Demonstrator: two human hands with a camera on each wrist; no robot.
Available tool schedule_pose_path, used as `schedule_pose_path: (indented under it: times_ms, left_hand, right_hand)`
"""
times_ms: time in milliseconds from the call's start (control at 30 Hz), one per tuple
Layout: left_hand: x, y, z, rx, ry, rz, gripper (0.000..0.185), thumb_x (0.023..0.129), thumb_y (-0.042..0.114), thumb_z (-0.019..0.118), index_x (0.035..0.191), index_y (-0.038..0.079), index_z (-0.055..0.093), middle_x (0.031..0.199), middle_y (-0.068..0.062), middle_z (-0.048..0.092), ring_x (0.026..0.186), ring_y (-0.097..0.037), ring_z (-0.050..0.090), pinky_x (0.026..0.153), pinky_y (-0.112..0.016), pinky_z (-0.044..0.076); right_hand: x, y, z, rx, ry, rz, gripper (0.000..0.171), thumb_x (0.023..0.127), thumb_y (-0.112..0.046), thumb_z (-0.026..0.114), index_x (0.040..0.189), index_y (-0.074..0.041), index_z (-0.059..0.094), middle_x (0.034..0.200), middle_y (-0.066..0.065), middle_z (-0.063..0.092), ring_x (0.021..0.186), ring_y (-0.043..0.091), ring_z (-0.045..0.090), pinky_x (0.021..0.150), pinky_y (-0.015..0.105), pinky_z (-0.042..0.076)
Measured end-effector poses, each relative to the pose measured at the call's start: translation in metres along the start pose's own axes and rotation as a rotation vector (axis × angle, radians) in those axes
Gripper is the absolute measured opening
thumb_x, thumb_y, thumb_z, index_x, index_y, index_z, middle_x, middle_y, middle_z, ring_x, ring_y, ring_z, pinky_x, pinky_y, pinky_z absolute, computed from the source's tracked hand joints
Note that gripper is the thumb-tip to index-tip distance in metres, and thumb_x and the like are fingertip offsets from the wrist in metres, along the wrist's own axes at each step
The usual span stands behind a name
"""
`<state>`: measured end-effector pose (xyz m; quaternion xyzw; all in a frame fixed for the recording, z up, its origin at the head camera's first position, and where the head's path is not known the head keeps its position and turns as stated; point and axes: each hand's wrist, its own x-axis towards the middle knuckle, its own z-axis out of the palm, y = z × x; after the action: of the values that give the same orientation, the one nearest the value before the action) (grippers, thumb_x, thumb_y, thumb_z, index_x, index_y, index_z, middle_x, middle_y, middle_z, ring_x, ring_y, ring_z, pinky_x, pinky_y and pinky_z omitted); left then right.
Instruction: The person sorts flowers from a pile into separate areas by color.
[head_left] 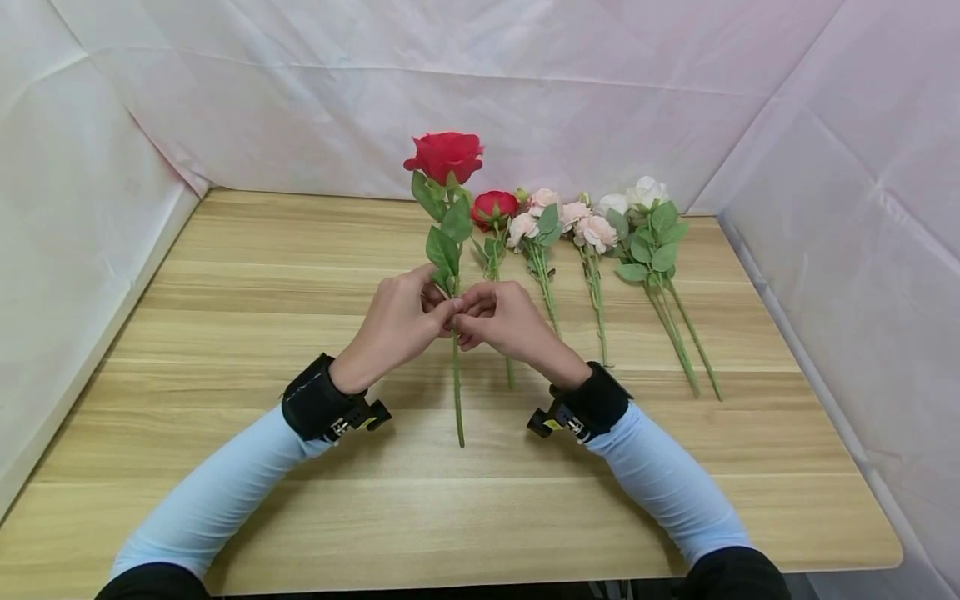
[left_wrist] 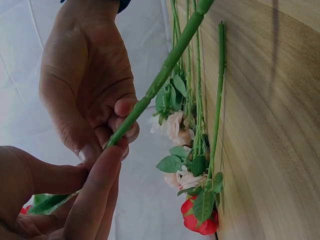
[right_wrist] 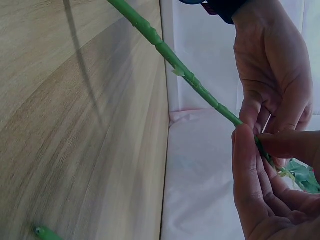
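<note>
A long-stemmed red rose (head_left: 444, 157) stands upright over the middle of the table, its bloom at the top and green leaves (head_left: 442, 248) below it. My left hand (head_left: 397, 321) pinches its stem just under the lowest leaves. Right beside it, the thumb and fingers of my right hand (head_left: 508, 321) grip the same stem, so the fingertips of both hands meet there. The bare green stem (right_wrist: 172, 60) runs on below the hands, with small nodes and a little pale bit sticking out in the right wrist view.
On the wooden table (head_left: 337, 517), a shorter red rose (head_left: 495, 208), two pale pink flower sprays (head_left: 596, 232) and white flowers (head_left: 647, 193) with leafy stems lie in a row behind and to the right. White cloth (head_left: 300, 108) walls the back and sides.
</note>
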<state>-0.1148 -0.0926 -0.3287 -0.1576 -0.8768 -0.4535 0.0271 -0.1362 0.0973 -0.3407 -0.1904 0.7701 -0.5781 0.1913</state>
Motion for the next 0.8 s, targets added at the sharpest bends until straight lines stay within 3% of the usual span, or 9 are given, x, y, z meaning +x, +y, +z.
schedule_pose_path:
  times_ms: [400,667,800]
  left_hand:
    - [0.001,-0.003,-0.002,-0.021,-0.011,0.001,0.012,0.097,0.010,0.071,0.108,0.005,0.070,0.082,-0.008,0.077,0.065,-0.015,0.073,0.058,-0.030,0.058]
    - [0.003,-0.004,-0.007,0.038,0.023,0.013,0.035,0.097,0.035,0.074,0.113,0.004,0.069,0.076,-0.006,0.076,0.060,-0.015,0.071,0.054,-0.032,0.050]
    - [0.002,-0.003,-0.011,0.044,0.028,0.010,0.035,0.097,0.040,0.072,0.109,0.006,0.070,0.072,-0.003,0.074,0.058,-0.015,0.069,0.055,-0.033,0.049]
  right_hand:
    - [0.005,0.005,0.002,0.021,-0.006,0.017,0.015,0.099,-0.004,0.066,0.110,0.004,0.069,0.093,0.021,0.074,0.070,0.020,0.074,0.081,0.061,0.059]
    - [0.015,0.013,-0.011,0.003,0.043,0.030,0.015,0.099,-0.008,0.067,0.110,0.001,0.071,0.093,0.019,0.075,0.071,0.022,0.074,0.082,0.061,0.059]
    - [0.028,0.016,-0.021,-0.011,0.075,0.077,0.013,0.099,-0.008,0.068,0.105,0.004,0.070,0.090,0.021,0.074,0.070,0.022,0.074,0.082,0.058,0.060]
